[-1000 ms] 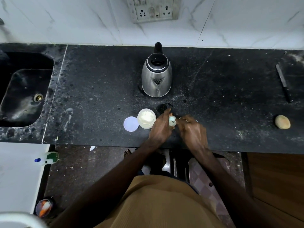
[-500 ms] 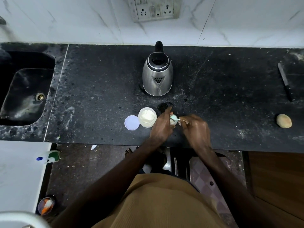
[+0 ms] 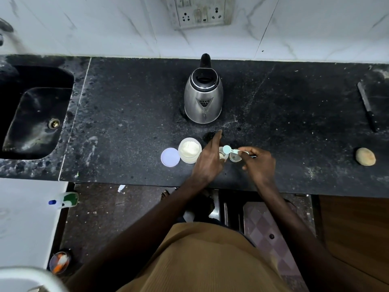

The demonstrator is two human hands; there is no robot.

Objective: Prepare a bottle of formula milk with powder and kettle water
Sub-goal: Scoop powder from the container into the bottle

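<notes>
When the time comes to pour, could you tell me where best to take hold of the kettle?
Probably by its black handle, reaching over the kettle from above: the handle sits on the wall side and the spout faces the person.

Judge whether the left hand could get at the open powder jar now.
Probably yes: the powder jar stands just beside the left hand, nothing between them, though that hand must release the bottle.

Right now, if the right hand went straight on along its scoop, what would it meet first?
Probably the left hand gripping the bottle, right beside the scoop; the open powder jar lies beyond. Heights are unclear.
</notes>
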